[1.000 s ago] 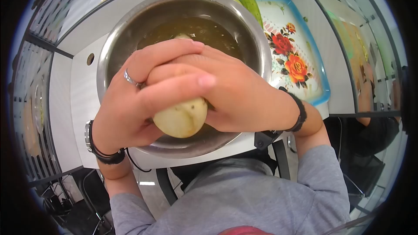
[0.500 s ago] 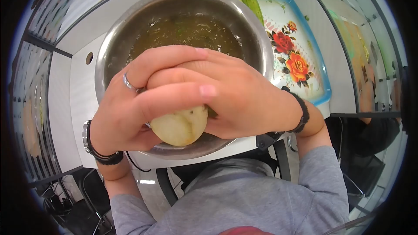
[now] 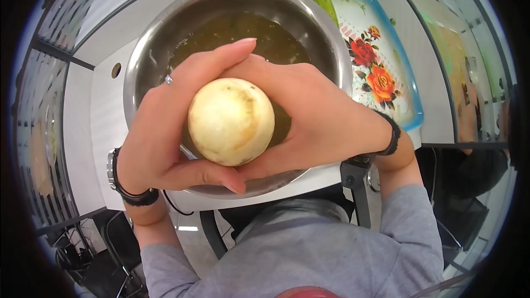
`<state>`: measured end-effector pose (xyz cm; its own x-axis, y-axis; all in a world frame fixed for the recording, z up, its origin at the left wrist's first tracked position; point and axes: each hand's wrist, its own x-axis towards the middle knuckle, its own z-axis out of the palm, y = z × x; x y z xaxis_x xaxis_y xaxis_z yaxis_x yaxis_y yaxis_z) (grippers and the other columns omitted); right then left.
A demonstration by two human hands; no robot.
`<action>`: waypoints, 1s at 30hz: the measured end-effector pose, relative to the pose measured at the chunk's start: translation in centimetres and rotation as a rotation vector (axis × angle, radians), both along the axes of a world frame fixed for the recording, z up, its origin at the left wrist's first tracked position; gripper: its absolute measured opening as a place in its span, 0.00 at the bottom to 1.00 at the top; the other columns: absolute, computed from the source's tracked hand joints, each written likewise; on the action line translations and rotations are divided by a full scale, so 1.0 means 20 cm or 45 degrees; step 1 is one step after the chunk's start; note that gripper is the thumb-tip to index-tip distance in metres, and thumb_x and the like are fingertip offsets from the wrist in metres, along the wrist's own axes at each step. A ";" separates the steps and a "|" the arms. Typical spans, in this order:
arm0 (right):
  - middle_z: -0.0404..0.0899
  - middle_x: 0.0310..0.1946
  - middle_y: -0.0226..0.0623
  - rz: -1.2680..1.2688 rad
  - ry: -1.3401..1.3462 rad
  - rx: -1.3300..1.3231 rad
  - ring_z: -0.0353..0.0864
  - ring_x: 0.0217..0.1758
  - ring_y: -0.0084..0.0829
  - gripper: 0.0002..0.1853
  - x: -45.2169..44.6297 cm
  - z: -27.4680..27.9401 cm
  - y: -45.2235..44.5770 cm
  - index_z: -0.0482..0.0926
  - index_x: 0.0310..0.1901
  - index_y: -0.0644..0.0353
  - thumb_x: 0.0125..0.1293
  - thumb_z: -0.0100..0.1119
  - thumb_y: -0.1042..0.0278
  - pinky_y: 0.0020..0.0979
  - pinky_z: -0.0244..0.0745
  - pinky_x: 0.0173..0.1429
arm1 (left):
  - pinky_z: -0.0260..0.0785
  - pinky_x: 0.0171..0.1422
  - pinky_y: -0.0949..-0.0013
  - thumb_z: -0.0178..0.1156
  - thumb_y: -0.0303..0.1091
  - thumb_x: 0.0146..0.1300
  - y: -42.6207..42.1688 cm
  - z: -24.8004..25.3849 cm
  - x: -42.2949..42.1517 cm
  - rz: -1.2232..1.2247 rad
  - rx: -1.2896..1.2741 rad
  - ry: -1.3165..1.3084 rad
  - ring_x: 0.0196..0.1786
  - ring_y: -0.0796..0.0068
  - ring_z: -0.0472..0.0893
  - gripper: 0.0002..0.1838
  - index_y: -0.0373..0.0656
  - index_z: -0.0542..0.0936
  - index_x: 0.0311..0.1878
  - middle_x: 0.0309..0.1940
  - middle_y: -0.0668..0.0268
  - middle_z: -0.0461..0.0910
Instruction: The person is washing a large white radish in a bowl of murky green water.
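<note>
Both our hands are curled round one pale vegetable (image 3: 231, 122), the left hand (image 3: 152, 127) bent along its left side and the right hand (image 3: 323, 113) along its right. We hold them partly closed, as a ring about as wide as the vegetable: the fingers overlap on its far side, and the thumbs meet on its near side. Its rounded, brown-marked end faces up between our palms; how far it reaches below them we cannot tell. Under our hands sits a wide metal basin (image 3: 343, 60), with murky liquid (image 3: 237, 30) showing just beyond our fingers. To the right of our right hand, well apart from it, we see a flowered tray (image 3: 361, 19) with a blue rim, and a green vegetable (image 3: 324, 3) lies at its far left corner. On our left wrist we wear a watch (image 3: 112, 170)
</note>
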<state>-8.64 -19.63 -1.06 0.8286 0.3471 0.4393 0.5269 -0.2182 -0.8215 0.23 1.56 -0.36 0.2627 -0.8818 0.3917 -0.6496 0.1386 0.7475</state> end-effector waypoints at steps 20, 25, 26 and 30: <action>0.84 0.52 0.43 -0.051 -0.308 -0.502 0.82 0.59 0.49 0.25 0.01 -0.09 0.00 0.81 0.59 0.58 0.56 0.68 0.80 0.44 0.78 0.63 | 0.73 0.69 0.52 0.82 0.30 0.47 -0.06 0.01 0.00 0.018 -0.002 -0.537 0.67 0.44 0.78 0.45 0.42 0.72 0.70 0.68 0.43 0.74; 0.84 0.55 0.34 -0.190 -0.519 -0.315 0.78 0.64 0.47 0.24 0.00 -0.07 0.01 0.84 0.56 0.56 0.56 0.67 0.81 0.44 0.75 0.68 | 0.74 0.69 0.48 0.76 0.27 0.53 -0.07 -0.01 0.02 -0.029 -0.111 -0.605 0.67 0.40 0.78 0.32 0.52 0.77 0.63 0.67 0.47 0.72; 0.84 0.55 0.34 -0.190 -0.515 -0.314 0.78 0.64 0.47 0.24 0.00 -0.07 0.01 0.84 0.56 0.56 0.56 0.67 0.81 0.44 0.75 0.68 | 0.74 0.69 0.46 0.76 0.29 0.54 -0.08 -0.01 0.01 -0.024 -0.130 -0.594 0.66 0.39 0.77 0.30 0.54 0.78 0.61 0.67 0.48 0.73; 0.83 0.58 0.31 -0.203 -0.642 -0.389 0.78 0.64 0.46 0.25 0.01 -0.07 0.01 0.84 0.58 0.53 0.57 0.66 0.78 0.45 0.73 0.70 | 0.74 0.69 0.45 0.75 0.33 0.56 -0.07 -0.02 0.00 -0.001 -0.161 -0.633 0.66 0.36 0.77 0.24 0.58 0.80 0.57 0.65 0.51 0.74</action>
